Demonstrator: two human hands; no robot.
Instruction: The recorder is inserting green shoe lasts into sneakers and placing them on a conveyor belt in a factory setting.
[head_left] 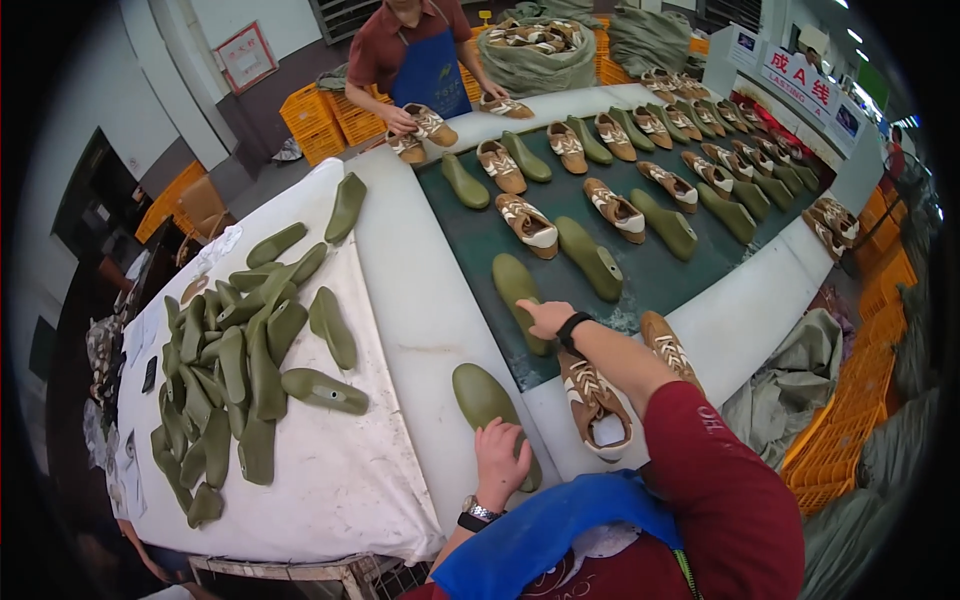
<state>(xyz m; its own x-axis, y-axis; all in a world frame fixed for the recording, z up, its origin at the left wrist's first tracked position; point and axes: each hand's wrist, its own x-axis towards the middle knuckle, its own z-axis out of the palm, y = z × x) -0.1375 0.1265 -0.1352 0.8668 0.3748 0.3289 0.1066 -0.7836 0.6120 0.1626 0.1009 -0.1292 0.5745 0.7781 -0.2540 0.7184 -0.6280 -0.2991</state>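
Note:
My left hand (502, 462) is closed over the heel end of a green shoe last (480, 392), whose toe points away from me on the white ledge. Out on the dark green belt (455, 235), my right hand (549, 319) grips the heel part of another green shoe last (513, 280). Its fingertips are partly hidden. Under my right forearm, a brown sneaker with white laces (595, 405) stands on the near ledge. A second brown sneaker (668, 345) is beside it, partly covered by my arm.
A pile of green shoe lasts (235, 365) covers part of the white cloth-topped table (330, 490) at left. Sneakers (614, 208) and lasts alternate in rows along the belt. Across it, a person in a blue apron (435, 70) handles sneakers. Orange crates (850, 420) stand at right.

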